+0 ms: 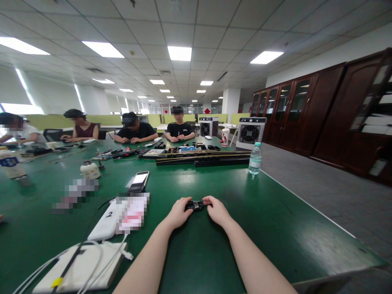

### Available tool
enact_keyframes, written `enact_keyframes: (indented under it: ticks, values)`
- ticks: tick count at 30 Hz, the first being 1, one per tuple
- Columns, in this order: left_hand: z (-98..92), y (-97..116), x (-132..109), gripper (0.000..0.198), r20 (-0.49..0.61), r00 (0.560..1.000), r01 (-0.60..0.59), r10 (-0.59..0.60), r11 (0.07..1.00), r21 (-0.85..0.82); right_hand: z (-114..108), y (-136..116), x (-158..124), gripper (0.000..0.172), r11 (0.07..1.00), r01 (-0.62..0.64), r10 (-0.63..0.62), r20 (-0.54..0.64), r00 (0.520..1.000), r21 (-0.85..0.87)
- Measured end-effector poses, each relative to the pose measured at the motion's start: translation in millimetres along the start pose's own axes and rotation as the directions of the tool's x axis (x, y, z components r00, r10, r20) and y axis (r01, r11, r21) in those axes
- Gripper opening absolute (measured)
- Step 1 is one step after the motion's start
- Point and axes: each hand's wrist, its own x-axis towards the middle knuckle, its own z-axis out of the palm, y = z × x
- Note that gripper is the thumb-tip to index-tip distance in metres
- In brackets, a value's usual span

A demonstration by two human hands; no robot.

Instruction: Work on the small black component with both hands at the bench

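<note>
A small black device with a paler patch on its top is between my two hands, at or just above the green tabletop; its exact kind is too small to make out. Curled round its left end are the fingers and thumb of my left hand. My right hand is closed at the opposite end, its fingertips pinching the device's right tip. Both forearms reach in from the bottom of the view.
Left of my arms lie a white power bank, a phone, a white box and cables. Long black rails cross the table ahead, beside a water bottle. Several people sit along the far side. The table's edge runs down the right.
</note>
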Motion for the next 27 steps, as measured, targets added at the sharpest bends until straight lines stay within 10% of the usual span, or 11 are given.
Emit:
enact_keyframes:
  ticks: [27]
  values:
    - [-1.6,3.8,-1.6,0.042,0.001,1.0,-0.007,0.007,0.999,0.032,1.8,1.4,0.1,0.034,0.999,0.046,-0.046,-0.001,0.999,0.008]
